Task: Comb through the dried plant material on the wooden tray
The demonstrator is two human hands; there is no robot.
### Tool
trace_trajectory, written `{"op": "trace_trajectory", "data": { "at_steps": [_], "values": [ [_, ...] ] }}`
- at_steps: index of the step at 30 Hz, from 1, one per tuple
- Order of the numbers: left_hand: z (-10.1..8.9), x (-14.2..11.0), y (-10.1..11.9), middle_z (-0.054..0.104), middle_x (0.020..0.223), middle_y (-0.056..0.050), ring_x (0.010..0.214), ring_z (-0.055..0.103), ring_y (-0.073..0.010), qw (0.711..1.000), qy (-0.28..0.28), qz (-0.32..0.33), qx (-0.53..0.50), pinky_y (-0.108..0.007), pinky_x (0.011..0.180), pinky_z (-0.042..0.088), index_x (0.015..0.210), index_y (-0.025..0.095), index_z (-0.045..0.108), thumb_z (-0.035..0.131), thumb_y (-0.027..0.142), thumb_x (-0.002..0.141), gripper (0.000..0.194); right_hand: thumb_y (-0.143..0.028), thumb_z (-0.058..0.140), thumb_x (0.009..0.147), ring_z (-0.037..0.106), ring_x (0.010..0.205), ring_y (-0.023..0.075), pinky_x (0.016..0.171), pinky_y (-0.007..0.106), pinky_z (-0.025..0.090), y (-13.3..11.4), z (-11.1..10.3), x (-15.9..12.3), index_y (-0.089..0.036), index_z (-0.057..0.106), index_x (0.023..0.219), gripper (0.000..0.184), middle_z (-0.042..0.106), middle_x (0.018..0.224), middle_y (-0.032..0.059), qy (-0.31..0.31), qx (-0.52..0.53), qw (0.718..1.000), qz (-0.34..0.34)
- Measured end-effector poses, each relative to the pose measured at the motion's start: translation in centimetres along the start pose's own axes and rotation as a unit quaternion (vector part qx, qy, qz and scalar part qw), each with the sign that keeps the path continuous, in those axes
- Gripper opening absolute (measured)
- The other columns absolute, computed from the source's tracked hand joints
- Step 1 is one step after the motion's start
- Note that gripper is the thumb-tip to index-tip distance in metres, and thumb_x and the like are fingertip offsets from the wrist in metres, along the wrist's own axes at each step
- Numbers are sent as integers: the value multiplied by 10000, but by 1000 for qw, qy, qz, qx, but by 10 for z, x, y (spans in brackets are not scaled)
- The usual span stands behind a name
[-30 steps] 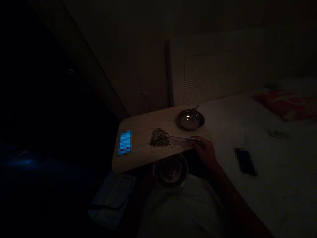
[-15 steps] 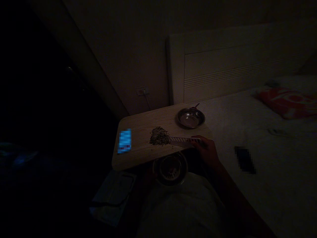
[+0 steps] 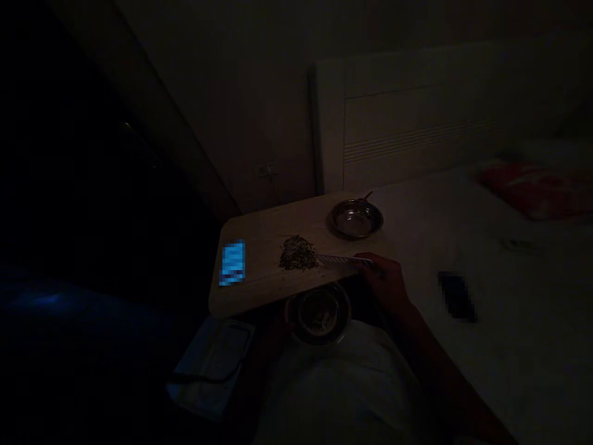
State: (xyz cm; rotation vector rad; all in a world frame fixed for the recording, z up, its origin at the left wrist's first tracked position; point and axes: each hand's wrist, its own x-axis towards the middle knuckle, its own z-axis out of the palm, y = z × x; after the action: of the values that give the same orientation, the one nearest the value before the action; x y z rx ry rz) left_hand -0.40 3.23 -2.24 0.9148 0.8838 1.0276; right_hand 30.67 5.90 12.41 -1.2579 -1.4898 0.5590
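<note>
The room is very dark. A small heap of dark seeds or grains (image 3: 298, 253) lies on a pale wooden board (image 3: 264, 281). My right hand (image 3: 386, 284) is closed on a flat white comb-like strip (image 3: 340, 261) whose far end touches the heap's right side. A metal bowl (image 3: 319, 312) sits just below the board's near edge, above my lap. A dim shape at the bowl's left rim may be my left hand; its fingers cannot be made out.
An empty metal bowl (image 3: 356, 218) stands at the board's far right corner. A lit phone (image 3: 232, 262) lies on the board's left. A white bed (image 3: 486, 259) with a dark phone (image 3: 456, 295), red pillow (image 3: 537, 188) and headboard (image 3: 417, 130) fills the right.
The picture has grown dimmer. My right hand with the white strip stays against the heap, almost unmoved. The view shifted slightly.
</note>
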Motion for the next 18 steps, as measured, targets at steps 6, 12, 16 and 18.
{"op": "trace_trajectory", "data": {
  "at_steps": [6, 12, 16, 18],
  "values": [
    [-1, -4, 4, 506, 1516, -60, 1502, 221, -350, 999, 4, -9, 30, -510, 1231, 146, 1377, 272, 587, 779, 376, 745, 669, -334, 640, 889, 715, 871, 214, 805, 326, 548, -2, -3, -2, -233, 758, 960, 171, 773, 952, 28, 2, 11, 1000, 9],
    [-3, -2, -2, 441, 1563, -57, 1493, 247, -355, 1000, -18, 1, 21, -520, 1224, 178, 1420, 289, 537, 769, 410, 761, 709, -360, 693, 843, 709, 833, 222, 771, 336, 547, 13, -5, -8, -218, 753, 961, 194, 771, 920, 41, 49, 36, 997, 43],
    [-5, -2, -5, 407, 1584, -54, 1496, 246, -338, 999, -26, 14, 29, -497, 1227, 186, 1445, 283, 507, 740, 407, 799, 698, -368, 690, 843, 708, 839, 228, 782, 350, 547, 18, -7, -12, -219, 749, 955, 195, 768, 923, 45, 55, 50, 995, 62],
    [-7, -2, -6, 435, 1567, -66, 1486, 274, -337, 999, -27, 9, 39, -493, 1226, 194, 1445, 274, 510, 735, 400, 808, 687, -366, 691, 837, 710, 847, 236, 785, 360, 553, 18, -8, -14, -217, 748, 953, 197, 768, 922, 49, 57, 61, 994, 71]
  ]
}}
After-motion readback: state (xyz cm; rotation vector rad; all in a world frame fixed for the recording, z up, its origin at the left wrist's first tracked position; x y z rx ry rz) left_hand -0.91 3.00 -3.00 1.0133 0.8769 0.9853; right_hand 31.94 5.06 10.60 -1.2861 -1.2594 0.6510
